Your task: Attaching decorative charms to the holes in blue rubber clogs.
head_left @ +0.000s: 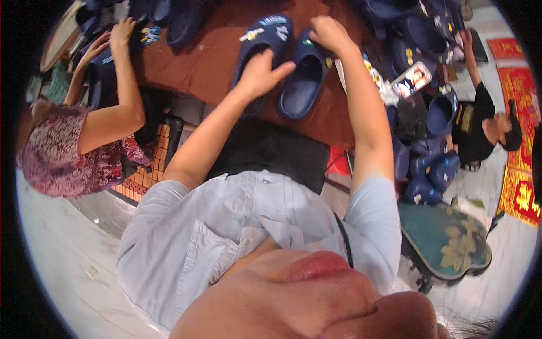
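Observation:
Two navy blue clogs lie side by side on a brown cloth-covered table, toes pointing away from me. On the left clog [280,46], the toe carries several small white, yellow and blue charms. My left hand [261,74] reaches into its opening; the fingers are partly hidden inside and the thumb sticks out to the right. The right clog [298,100] has a small green charm near its toe and a yellowish one on its side. Over that toe, my right hand [333,37] is closed with curled fingers; what they pinch, if anything, is hidden.
More navy clogs [183,25] stand at the far left, others [443,113] at the right. A phone [412,80] with a lit screen lies right of my right forearm. One person [107,130] works at left; another [480,127] is at right. A green chair seat [446,240] stands lower right.

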Action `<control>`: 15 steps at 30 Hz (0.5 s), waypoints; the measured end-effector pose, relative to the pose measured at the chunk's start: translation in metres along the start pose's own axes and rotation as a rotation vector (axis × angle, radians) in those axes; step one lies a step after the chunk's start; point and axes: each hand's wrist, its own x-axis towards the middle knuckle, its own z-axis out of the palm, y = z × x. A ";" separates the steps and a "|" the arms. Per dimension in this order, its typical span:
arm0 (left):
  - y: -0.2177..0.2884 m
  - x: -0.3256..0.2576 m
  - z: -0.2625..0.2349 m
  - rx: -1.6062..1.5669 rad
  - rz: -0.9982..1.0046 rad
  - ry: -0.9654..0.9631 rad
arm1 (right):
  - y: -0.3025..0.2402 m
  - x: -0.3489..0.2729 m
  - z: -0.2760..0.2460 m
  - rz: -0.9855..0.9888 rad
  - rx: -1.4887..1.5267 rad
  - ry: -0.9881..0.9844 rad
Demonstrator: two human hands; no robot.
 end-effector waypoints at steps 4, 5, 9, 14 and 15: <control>0.028 0.003 0.013 0.243 -0.014 -0.170 | 0.013 -0.038 0.022 0.132 0.357 0.275; 0.036 0.002 0.020 0.269 0.064 -0.074 | 0.021 -0.046 0.034 0.142 0.458 0.434; 0.032 0.001 0.034 0.336 0.067 0.049 | 0.011 -0.051 0.050 0.431 0.828 0.582; 0.039 0.011 0.038 0.335 -0.012 -0.015 | 0.019 -0.067 0.073 0.516 1.012 0.921; 0.036 0.013 0.040 0.347 -0.010 -0.013 | 0.019 -0.070 0.077 0.531 0.924 1.008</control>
